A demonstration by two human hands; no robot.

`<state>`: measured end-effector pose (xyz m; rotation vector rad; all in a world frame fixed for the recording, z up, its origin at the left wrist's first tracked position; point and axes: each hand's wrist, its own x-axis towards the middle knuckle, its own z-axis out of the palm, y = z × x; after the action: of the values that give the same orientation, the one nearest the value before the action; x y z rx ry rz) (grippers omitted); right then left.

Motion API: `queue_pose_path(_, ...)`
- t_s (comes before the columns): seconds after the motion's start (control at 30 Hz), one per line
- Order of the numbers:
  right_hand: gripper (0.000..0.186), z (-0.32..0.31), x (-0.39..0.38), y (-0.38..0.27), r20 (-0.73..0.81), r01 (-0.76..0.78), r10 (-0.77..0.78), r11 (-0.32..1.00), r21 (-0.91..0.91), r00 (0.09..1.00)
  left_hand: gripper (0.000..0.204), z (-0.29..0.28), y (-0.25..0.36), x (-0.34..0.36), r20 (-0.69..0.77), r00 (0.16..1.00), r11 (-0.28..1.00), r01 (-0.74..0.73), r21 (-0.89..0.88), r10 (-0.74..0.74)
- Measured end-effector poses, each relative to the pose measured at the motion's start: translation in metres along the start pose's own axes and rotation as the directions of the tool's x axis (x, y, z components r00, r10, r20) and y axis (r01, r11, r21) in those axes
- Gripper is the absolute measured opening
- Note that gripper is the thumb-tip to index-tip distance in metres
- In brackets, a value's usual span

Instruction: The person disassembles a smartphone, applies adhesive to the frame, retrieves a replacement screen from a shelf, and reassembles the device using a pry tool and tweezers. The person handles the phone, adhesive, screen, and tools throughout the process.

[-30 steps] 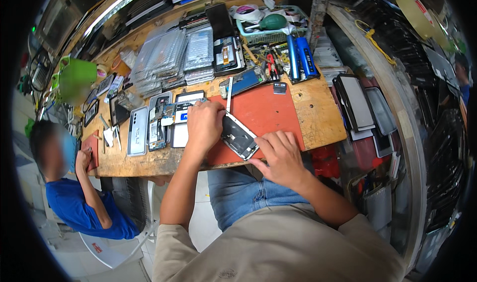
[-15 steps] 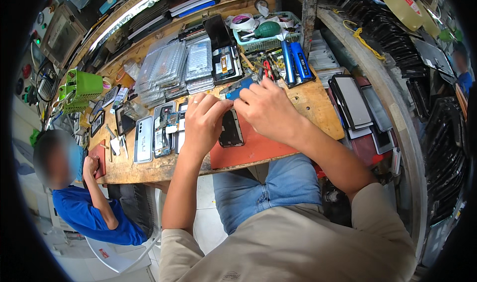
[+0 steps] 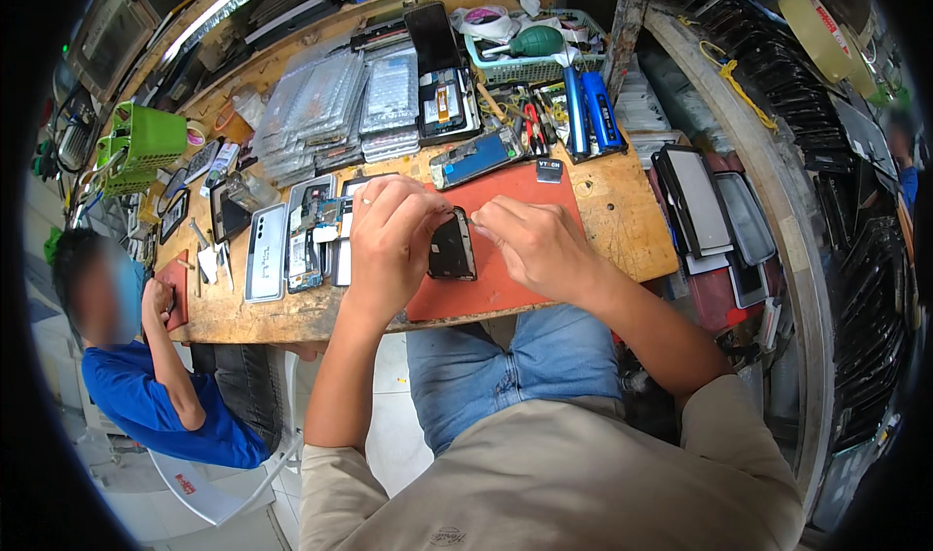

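My left hand (image 3: pixel 391 228) and right hand (image 3: pixel 544 245) flank a black phone frame (image 3: pixel 449 252) on an orange mat (image 3: pixel 491 293).
Mat shows between frame and wooden bench (image 3: pixel 632 235) edge; at the frame's top my fingertips bunch, pinching what, I cannot tell; a blue-backed phone (image 3: pixel 476 158) lies beyond.

A red mat (image 3: pixel 437 304) lay at the wooden bench's (image 3: pixel 632 221) front edge, with stacked clear trays (image 3: pixel 309 114) and a mint basket (image 3: pixel 525 71) toward the back edge.

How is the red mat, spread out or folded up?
Spread out: the red mat lies flat on the wooden bench, beneath the black phone part.
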<state>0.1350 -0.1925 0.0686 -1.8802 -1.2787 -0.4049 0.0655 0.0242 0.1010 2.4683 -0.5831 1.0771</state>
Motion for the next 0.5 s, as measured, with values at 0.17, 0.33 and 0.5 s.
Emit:
queue_pose_path(0.17, 0.021, -0.011, 0.0, 0.003, 0.131, 0.029, -0.026, 0.999, -0.023, 0.991, 0.023, -0.002, 0.007, 0.0, 0.06, 0.997, 0.996, 0.062, -0.061, -0.058)
queue_pose_path(0.33, 0.021, -0.012, -0.001, 0.002, 0.233, 0.034, -0.022, 0.998, -0.049, 0.972, 0.024, -0.007, 0.008, 0.004, 0.11, 0.99, 0.99, 0.1, -0.095, -0.09)
queue_pose_path(0.5, 0.022, -0.005, -0.009, 0.005, 0.209, 0.028, -0.021, 0.999, -0.03, 0.978, 0.022, -0.005, 0.008, 0.003, 0.096, 0.992, 0.995, 0.087, -0.058, -0.081)
